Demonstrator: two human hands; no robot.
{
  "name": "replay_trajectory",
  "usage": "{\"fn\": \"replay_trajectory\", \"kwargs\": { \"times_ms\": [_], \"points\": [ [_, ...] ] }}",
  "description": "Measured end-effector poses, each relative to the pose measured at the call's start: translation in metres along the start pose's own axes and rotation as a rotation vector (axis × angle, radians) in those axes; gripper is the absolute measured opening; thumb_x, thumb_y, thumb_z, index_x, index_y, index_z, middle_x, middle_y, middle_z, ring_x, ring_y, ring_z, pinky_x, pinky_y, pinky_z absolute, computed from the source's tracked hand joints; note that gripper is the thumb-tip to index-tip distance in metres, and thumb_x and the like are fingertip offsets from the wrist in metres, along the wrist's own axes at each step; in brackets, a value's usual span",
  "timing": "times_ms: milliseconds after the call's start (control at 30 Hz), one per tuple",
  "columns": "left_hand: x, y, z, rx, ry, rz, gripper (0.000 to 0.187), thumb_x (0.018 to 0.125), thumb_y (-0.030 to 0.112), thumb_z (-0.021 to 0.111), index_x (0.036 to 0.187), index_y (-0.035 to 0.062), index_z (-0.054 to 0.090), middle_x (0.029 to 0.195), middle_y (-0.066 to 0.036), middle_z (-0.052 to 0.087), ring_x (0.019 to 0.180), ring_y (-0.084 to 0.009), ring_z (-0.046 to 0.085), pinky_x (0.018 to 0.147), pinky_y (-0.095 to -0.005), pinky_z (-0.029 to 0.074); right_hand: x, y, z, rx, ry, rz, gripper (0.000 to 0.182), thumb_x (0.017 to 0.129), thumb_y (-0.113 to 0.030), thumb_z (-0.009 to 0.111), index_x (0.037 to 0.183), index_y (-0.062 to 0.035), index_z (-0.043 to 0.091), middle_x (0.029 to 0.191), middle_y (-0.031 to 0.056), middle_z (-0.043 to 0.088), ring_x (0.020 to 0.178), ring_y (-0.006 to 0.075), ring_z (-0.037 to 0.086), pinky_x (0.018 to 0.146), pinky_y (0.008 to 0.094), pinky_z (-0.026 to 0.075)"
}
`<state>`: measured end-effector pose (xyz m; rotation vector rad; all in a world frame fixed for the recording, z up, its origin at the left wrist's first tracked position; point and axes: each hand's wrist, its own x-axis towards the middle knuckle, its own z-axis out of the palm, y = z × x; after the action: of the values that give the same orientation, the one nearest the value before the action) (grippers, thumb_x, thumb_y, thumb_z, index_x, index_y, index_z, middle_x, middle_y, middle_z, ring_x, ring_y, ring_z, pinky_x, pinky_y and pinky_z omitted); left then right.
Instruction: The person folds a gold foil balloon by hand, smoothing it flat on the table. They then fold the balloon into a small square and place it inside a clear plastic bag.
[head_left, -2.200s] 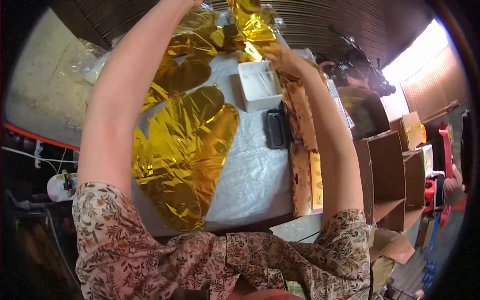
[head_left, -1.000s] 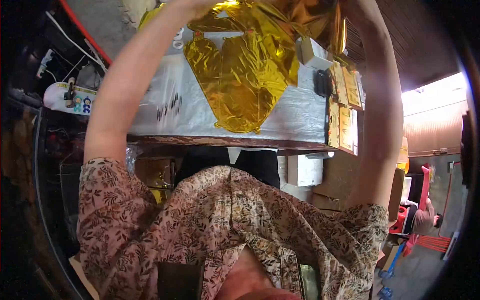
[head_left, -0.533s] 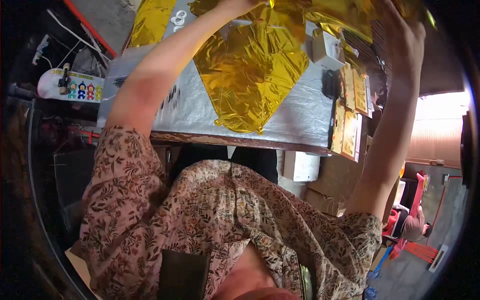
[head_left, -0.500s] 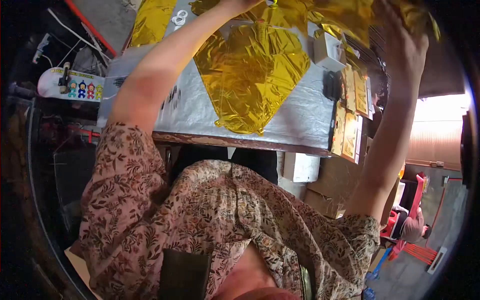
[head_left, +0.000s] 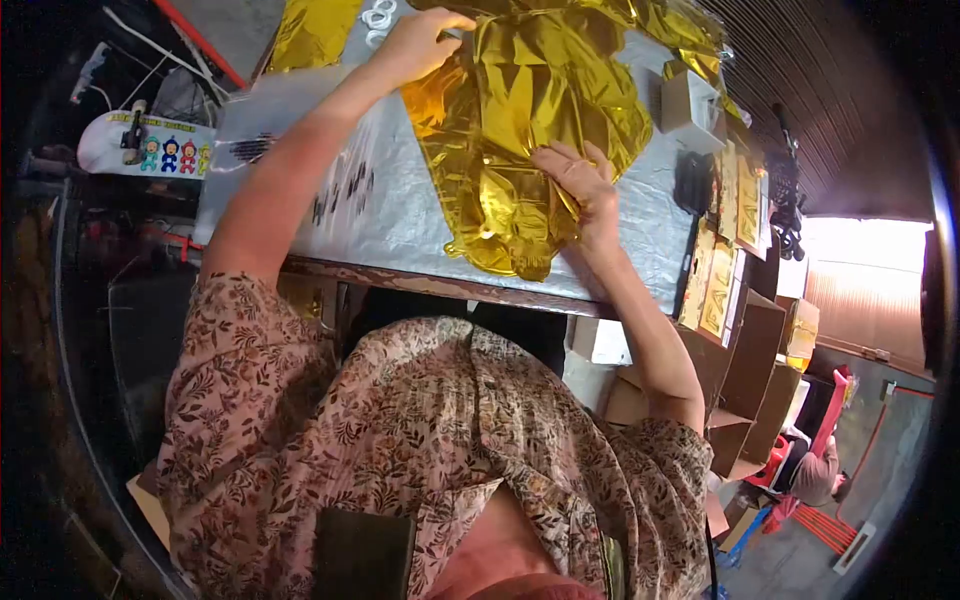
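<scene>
Shiny gold foil sheets [head_left: 520, 110] lie over the silver-covered table, with the lower end near the front edge. At the upper left edge of the foil, my left hand [head_left: 428, 45] has its thumb and fingertips closed on the gold foil. My right hand [head_left: 582, 180] rests on the foil's right part, fingers spread and lying flat on it. Under the upper layer, more gold foil shows along the left side.
White rings [head_left: 378, 18] and another gold sheet [head_left: 312, 35] are at the back left. A white box [head_left: 692, 108], a black object [head_left: 692, 182] and lettered boxes [head_left: 718, 290] line the right side. Farther right, another person [head_left: 815, 475] is visible.
My right hand has come down from the far upper right onto the foil. My left hand has moved left and nearer. A foil layer now lies over the piece on the table.
</scene>
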<state>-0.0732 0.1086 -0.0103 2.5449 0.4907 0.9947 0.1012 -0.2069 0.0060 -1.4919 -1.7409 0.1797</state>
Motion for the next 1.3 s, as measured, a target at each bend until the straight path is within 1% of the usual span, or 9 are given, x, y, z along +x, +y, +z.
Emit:
{"fn": "replay_trajectory", "kwargs": {
  "times_ms": [67,267,433,633,767,833,1067,1167,1300],
  "points": [
    [-0.014,0.02,-0.008,-0.01,-0.151,-0.072,0.031,0.094,0.017,0.069,0.124,0.0089,0.071,0.12,-0.013,0.073,0.113,-0.0342,0.067,0.097,-0.0399,0.053,-0.005,0.003,0.005,-0.077,0.025,0.013,0.036,0.081,-0.004,0.074,0.117,-0.0085,0.076,0.117,0.0074,0.077,0.122,0.026,0.067,0.118,0.0471,0.032],
    [-0.034,0.033,0.01,0.119,-0.12,-0.043,0.028,0.095,0.027,0.068,0.116,0.0095,0.074,0.117,-0.011,0.074,0.109,-0.0334,0.067,0.096,-0.045,0.051,-0.009,-0.006,0.008,-0.159,0.0,0.009,0.041,0.077,-0.011,0.078,0.118,-0.0091,0.075,0.115,0.0074,0.076,0.122,0.0281,0.067,0.118,0.0514,0.031],
    [-0.039,0.042,0.022,0.159,-0.089,0.021,0.025,0.096,0.027,0.067,0.115,0.0115,0.075,0.122,-0.004,0.072,0.118,-0.0303,0.063,0.1,-0.0461,0.047,-0.008,-0.01,0.008,-0.123,-0.017,0.02,0.039,0.078,-0.011,0.078,0.117,-0.0086,0.075,0.116,0.0077,0.076,0.122,0.028,0.067,0.118,0.0517,0.03],
    [-0.024,0.042,0.025,0.195,-0.208,-0.038,0.025,0.098,0.025,0.064,0.119,0.013,0.073,0.125,-0.002,0.071,0.121,-0.0267,0.062,0.103,-0.0478,0.044,-0.004,-0.005,0.012,0.085,0.005,0.123,0.036,0.078,-0.004,0.077,0.114,-0.0096,0.077,0.118,0.0044,0.077,0.123,0.0228,0.067,0.119,0.0459,0.028],
    [-0.017,0.026,0.041,0.227,-0.135,0.027,0.026,0.099,0.025,0.063,0.122,0.0151,0.072,0.128,-0.001,0.07,0.124,-0.0247,0.059,0.103,-0.0479,0.042,-0.003,-0.003,0.011,0.087,-0.02,0.13,0.035,0.078,-0.005,0.077,0.113,-0.0101,0.077,0.117,0.004,0.078,0.123,0.0224,0.067,0.12,0.0451,0.027],
    [-0.012,0.027,0.045,0.242,-0.088,0.109,0.027,0.1,0.026,0.062,0.124,0.0172,0.072,0.13,0.0,0.069,0.128,-0.0222,0.056,0.104,-0.046,0.039,-0.003,-0.002,0.009,0.045,-0.103,0.08,0.035,0.083,-0.005,0.074,0.118,-0.0081,0.075,0.119,0.0064,0.077,0.125,0.0235,0.066,0.122,0.0472,0.023],
    [-0.008,0.035,0.045,0.291,-0.208,0.089,0.028,0.1,0.03,0.061,0.123,0.0167,0.073,0.13,0.002,0.068,0.128,-0.0203,0.056,0.104,-0.043,0.036,-0.005,-0.005,0.006,0.09,-0.135,0.126,0.04,0.079,-0.004,0.077,0.119,-0.0089,0.076,0.12,0.0061,0.077,0.129,0.0245,0.064,0.123,0.0484,0.021],
    [-0.008,0.034,0.044,0.299,-0.234,0.06,0.029,0.1,0.031,0.062,0.122,0.016,0.073,0.13,0.002,0.069,0.126,-0.0204,0.057,0.104,-0.043,0.037,-0.007,-0.013,-0.004,0.026,-0.216,0.119,0.044,0.078,-0.002,0.076,0.121,-0.0086,0.075,0.126,0.0069,0.075,0.135,0.0261,0.06,0.125,0.049,0.019],
    [-0.01,0.024,0.048,0.305,-0.215,0.063,0.031,0.099,0.032,0.062,0.123,0.0162,0.073,0.131,0.001,0.068,0.125,-0.0213,0.058,0.104,-0.044,0.038,-0.002,-0.043,-0.03,-0.049,-0.469,0.179,0.067,0.076,0.001,0.074,0.141,-0.0098,0.062,0.148,0.0114,0.06,0.15,0.0321,0.04,0.127,0.0502,0.014]
  ]
}}
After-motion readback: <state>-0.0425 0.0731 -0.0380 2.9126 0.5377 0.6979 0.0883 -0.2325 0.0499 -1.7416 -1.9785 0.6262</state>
